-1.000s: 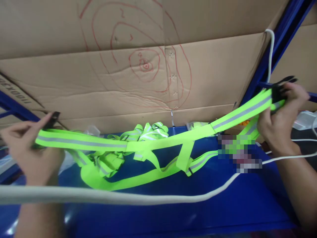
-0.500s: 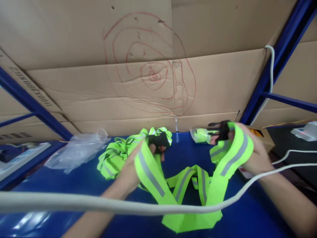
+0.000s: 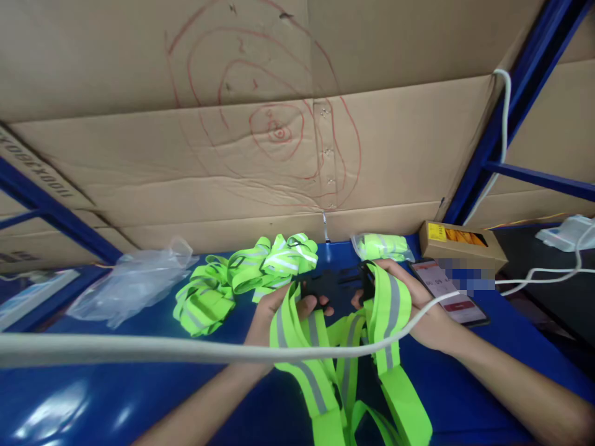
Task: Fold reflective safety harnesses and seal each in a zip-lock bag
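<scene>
Between my hands is a black plastic side-release buckle (image 3: 332, 286) on a neon-green reflective strap (image 3: 304, 371) with grey stripes. My left hand (image 3: 281, 306) is closed on the buckle's left half, thumb in front. Pinched in my right hand (image 3: 409, 294) is the pronged half, with its prongs pointing at the other half. The two halves meet or nearly meet; I cannot tell whether they are locked. The strap loops over both hands and hangs down toward me. Behind my left hand lie bundled green reflective straps (image 3: 204, 300) on the blue table (image 3: 209, 384).
A clear plastic bag (image 3: 134, 282) lies at the left. Behind my right hand are a bagged green strap (image 3: 381, 246), a cardboard box (image 3: 465, 244) and a phone (image 3: 446, 291). A white cable (image 3: 186, 348) crosses in front of my forearms. Cardboard sheets (image 3: 395, 142) stand behind.
My hands have come together from well apart, bringing the buckle halves close to each other. The strap loop has narrowed and hangs lower. The view has shifted slightly, and the phone and box now show.
</scene>
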Demonstrator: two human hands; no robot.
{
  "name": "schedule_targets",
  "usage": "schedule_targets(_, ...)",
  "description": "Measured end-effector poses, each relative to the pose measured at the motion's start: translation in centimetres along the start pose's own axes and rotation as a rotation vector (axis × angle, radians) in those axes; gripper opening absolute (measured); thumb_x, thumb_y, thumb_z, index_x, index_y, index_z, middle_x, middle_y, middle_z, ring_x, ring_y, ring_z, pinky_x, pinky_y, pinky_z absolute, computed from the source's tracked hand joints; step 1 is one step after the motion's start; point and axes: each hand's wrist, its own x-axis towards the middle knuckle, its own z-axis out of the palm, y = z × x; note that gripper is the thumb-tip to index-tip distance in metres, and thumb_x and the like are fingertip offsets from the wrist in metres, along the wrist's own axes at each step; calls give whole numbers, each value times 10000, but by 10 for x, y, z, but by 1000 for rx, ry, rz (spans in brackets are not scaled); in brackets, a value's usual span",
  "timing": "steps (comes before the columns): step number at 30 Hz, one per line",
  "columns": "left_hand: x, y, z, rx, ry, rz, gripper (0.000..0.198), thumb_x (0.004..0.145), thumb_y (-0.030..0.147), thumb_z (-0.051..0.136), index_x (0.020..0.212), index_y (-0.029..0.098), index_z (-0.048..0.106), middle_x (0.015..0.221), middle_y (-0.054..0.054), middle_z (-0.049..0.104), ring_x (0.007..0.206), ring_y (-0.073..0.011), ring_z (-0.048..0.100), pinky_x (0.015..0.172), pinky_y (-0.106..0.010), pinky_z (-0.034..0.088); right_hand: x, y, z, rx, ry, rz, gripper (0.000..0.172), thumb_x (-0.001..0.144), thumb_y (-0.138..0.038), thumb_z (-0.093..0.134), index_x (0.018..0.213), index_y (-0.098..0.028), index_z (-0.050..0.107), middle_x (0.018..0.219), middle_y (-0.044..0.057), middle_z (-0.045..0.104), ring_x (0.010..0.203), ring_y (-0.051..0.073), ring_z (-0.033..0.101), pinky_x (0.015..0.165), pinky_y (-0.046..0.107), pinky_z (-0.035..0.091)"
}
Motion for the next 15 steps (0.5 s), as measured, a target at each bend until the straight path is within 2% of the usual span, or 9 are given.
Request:
schedule_targets(3,-1,2,6,50,58,0,270,686,337,888,777,144,721,787,-58,717,689,-237,720,615,-317,597,0,0,4,45,8,44,388,951,-465,651,1269,-286,517,981,38,752,850,222,744,786,351,618)
schedule_targets(7,3,-1,3,133,-32,60,258,739,368,847,770,144,724,770,-63,703,679,-211,693,619,-299,576,0,3,4,6,-20,41,401,951,-465,652,1276,-272,519,976,44,766,839,215,754,777,324,621)
schedule_targets(10,5,-4,-2,259,-111,105,264,793,398,803,802,140,748,806,-80,725,728,-209,691,687,-304,560,-2,9,3,-93,-72,-4,395,984,-414,606,1344,-267,538,1146,83,753,974,236,755,837,326,615)
schedule_targets(12,5,-4,-4,335,-119,129,265,801,399,796,798,137,763,808,-83,736,748,-203,684,699,-286,536,-3,14,4,-130,-84,-12,429,989,-384,597,1400,-279,534,1262,91,716,1109,260,720,911,348,599)
schedule_targets(15,4,-4,-3,395,-113,138,293,789,429,799,777,138,768,786,-77,738,740,-193,672,692,-274,526,-4,20,9,-114,-107,-4,444,1001,-360,565,1438,-293,524,1275,83,710,1175,274,691,958,374,583)
